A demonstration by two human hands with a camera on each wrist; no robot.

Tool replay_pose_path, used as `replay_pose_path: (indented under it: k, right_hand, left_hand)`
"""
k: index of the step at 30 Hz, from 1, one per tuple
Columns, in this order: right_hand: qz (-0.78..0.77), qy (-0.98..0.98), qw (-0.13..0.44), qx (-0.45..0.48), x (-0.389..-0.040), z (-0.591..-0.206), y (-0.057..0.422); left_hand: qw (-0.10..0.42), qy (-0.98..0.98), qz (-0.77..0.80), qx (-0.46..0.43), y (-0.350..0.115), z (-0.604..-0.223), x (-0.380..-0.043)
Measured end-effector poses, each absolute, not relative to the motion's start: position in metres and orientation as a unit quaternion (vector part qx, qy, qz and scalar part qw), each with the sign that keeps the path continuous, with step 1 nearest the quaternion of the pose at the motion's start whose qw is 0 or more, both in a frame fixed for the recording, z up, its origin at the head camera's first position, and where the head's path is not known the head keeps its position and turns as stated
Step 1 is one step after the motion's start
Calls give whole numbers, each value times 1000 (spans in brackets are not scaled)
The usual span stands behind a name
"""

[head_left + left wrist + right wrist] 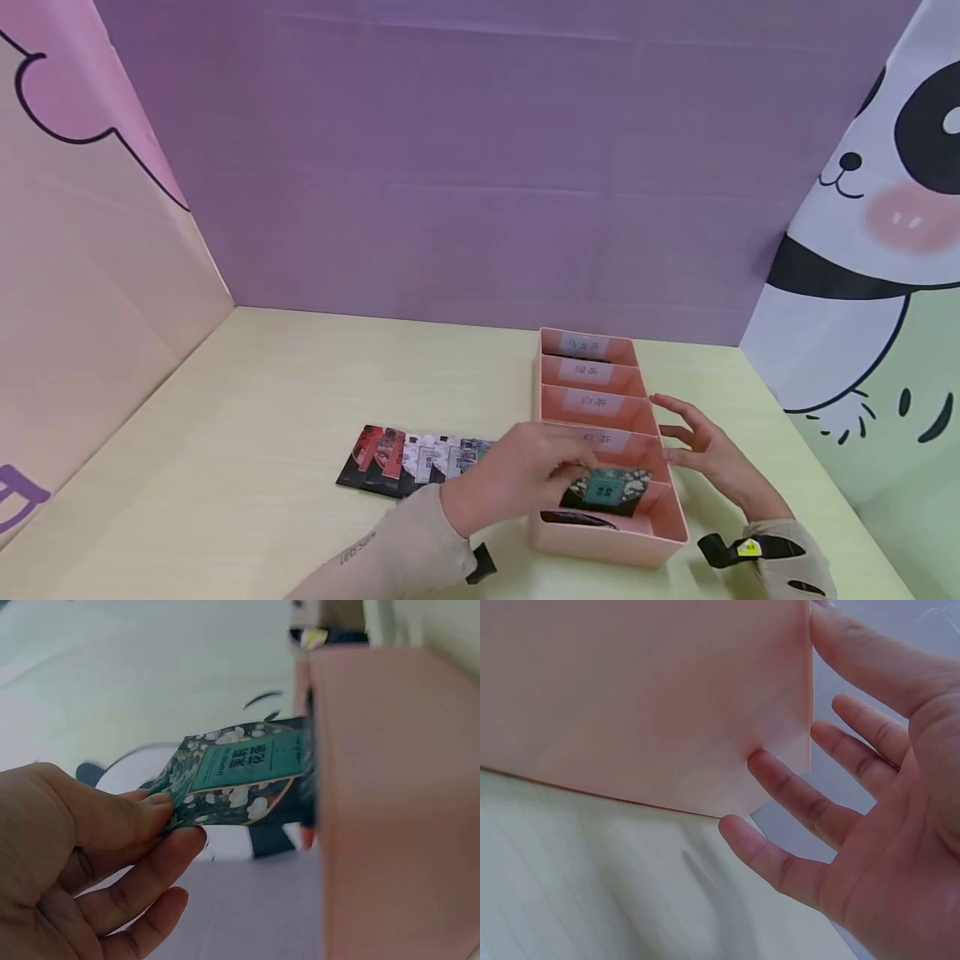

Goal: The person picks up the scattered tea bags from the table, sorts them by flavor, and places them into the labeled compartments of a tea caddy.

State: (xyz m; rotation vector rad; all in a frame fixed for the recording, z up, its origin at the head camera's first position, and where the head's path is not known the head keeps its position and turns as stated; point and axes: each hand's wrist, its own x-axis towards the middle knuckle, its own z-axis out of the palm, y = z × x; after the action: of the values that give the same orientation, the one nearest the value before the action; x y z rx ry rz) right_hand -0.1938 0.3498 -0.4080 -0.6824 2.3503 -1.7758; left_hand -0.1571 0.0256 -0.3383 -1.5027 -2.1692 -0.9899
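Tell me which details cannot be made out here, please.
Head: packet row, lower right hidden by the left hand and sleeve.
Head: rear compartments, floors hidden by dividers.
Left wrist: green packet, far end hidden by the pink box; smallest print too small.
Right wrist: box, upper side cut off by the top edge.

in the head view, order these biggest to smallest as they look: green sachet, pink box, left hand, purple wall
1. purple wall
2. pink box
3. left hand
4. green sachet, partly covered by fingers
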Motion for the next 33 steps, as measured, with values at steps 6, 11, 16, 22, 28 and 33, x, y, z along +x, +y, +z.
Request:
replay_pose_path:
  k: [6,11,16,22,28,33]
  right_hand:
    - [-593,767,59,-238,-193,-411,351]
    - [-590,774,68,-220,-190,-410,349]
    - [-581,787,70,-196,-189,-407,349]
    - [-576,790,69,-197,-191,-409,351]
    - [-581,782,66,-216,-191,-409,351]
    - [-584,779,67,-217,-192,-409,351]
  left_hand:
    - [167,-742,-297,-577,45,-358,-146]
    - [182,-759,-211,-589,51,-365,-140]
    - [166,-772,-150,-595,54,-368,-137]
    - [159,-788,-119,-583,53,-372,-137]
    - [116,-785,-104,-599,39,-360,-148]
    - [112,-813,-115,-560,11,-346,-161]
